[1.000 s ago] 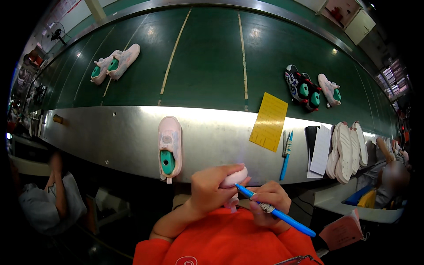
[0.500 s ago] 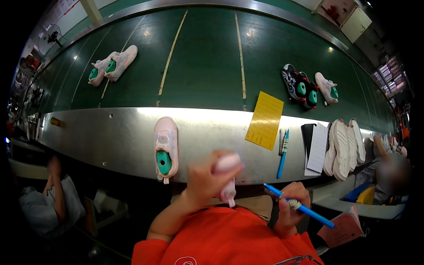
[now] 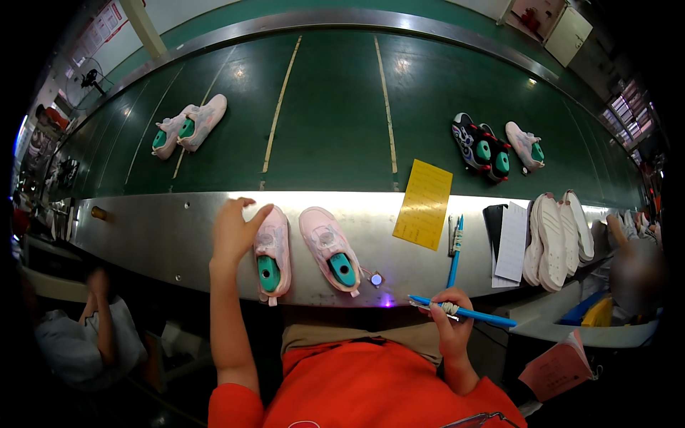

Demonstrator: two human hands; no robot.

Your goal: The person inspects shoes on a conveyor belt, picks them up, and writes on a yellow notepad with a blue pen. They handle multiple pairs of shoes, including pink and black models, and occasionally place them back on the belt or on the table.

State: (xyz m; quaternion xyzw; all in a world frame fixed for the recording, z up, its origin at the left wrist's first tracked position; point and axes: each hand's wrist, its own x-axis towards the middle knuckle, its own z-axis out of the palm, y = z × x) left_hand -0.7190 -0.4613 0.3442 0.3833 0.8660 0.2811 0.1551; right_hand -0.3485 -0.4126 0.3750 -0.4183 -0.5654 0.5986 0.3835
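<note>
Two pink shoes stand side by side on the metal ledge, toes pointing away from me: a left shoe [image 3: 272, 242] and a right shoe [image 3: 327, 239]. A green block sits in each opening. My left hand [image 3: 234, 232] is beside the left shoe's toe, thumb and fingers apart; whether the thumb touches the shoe I cannot tell. At the ledge's front edge, my right hand [image 3: 452, 324] grips a blue pen [image 3: 485, 317] with pale wrapping round its barrel. A small round shiny piece [image 3: 376, 279] lies by the right shoe's heel.
A yellow card [image 3: 424, 205], another blue pen [image 3: 454, 260], white paper [image 3: 510, 242] and white soles [image 3: 549, 242] lie to the right. More pink shoes [image 3: 203, 123] and a dark pair [image 3: 481, 148] rest on the green belt [image 3: 328, 114]. Other people sit at both sides.
The pink shoe that was in my left hand now stands on the ledge beside the other. My left hand has moved left to that other shoe. The pen has turned flatter.
</note>
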